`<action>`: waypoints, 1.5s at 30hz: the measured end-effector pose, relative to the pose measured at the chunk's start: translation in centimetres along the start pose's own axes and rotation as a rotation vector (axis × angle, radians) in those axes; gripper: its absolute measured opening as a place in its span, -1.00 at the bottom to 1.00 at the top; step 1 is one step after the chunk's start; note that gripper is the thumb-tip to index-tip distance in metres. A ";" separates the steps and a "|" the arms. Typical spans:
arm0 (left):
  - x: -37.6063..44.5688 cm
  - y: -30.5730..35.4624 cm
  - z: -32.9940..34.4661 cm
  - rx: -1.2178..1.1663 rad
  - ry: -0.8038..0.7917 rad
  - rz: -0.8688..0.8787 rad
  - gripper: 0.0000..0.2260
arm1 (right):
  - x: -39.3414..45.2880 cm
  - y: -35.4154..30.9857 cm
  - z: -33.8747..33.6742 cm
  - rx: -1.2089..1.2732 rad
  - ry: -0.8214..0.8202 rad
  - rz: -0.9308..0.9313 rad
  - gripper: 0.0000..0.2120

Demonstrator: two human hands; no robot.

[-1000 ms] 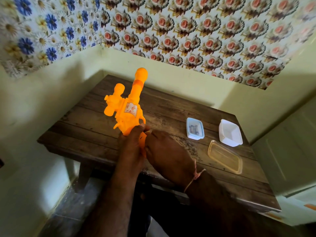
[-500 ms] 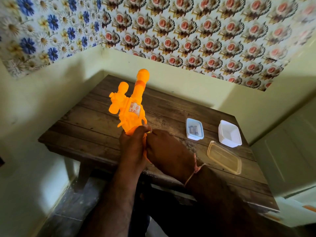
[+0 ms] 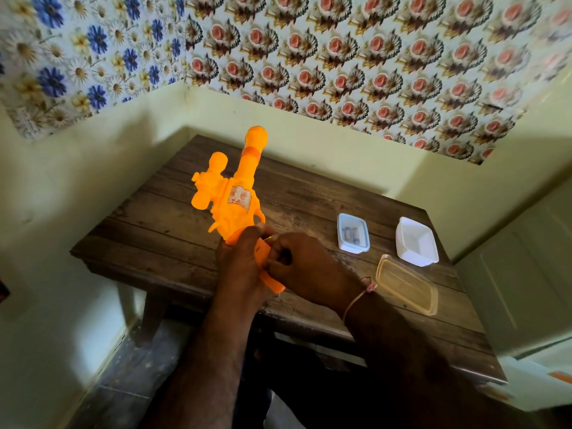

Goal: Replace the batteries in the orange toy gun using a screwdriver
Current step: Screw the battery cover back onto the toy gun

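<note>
- The orange toy gun (image 3: 236, 199) is held up above the wooden table (image 3: 161, 230), with its barrel pointing up and away toward the wall.
- The left hand (image 3: 240, 267) wraps its fingers around the handle of the toy gun and grips it tight.
- The right hand (image 3: 305, 269) is curled up right beside the handle, and its fingertips touch the orange plastic there.
- A tiny yellow bit pokes out between the two hands. It is too small to tell what it is, so I cannot tell what the right hand is pinching.
- A thin string bracelet (image 3: 359, 297) goes around the right wrist.
- A small white box with a blue rim (image 3: 353, 233) sits on the table to the right of the hands. It has some batteries (image 3: 351, 234) lying inside.
- A white tub (image 3: 416, 242) sits just to the right of that box.
- A see-through lid (image 3: 407, 284) lies flat on the table, nearer to the person than the white tub.
- The wall behind the table has flower paper (image 3: 340, 57) on it, with blue flowers on the left and pink ones on the right.
</note>
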State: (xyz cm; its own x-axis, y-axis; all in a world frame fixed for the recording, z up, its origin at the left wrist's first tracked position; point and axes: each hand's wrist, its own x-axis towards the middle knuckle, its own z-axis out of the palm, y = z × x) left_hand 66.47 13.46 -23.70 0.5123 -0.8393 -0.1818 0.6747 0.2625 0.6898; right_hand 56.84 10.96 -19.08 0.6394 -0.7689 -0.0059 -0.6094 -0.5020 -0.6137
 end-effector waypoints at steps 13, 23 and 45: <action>-0.3 0.3 -0.1 0.032 -0.036 -0.049 -0.86 | 0.2 0.4 -0.2 0.392 -0.028 0.223 -0.88; 1.9 0.7 -1.6 -0.161 0.015 -0.076 -0.95 | 0.1 1.7 1.2 0.654 0.248 0.295 -0.87; 2.6 1.3 -2.8 -0.121 0.063 -0.019 -0.88 | 2.1 5.4 4.6 -0.170 0.076 0.355 -0.83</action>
State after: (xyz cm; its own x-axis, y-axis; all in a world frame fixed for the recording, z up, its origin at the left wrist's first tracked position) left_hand 70.14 12.96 -25.25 0.5288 -0.8139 -0.2406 0.7419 0.3056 0.5968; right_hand 57.01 8.45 -26.01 0.3423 -0.9303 -0.1319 -0.8593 -0.2532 -0.4444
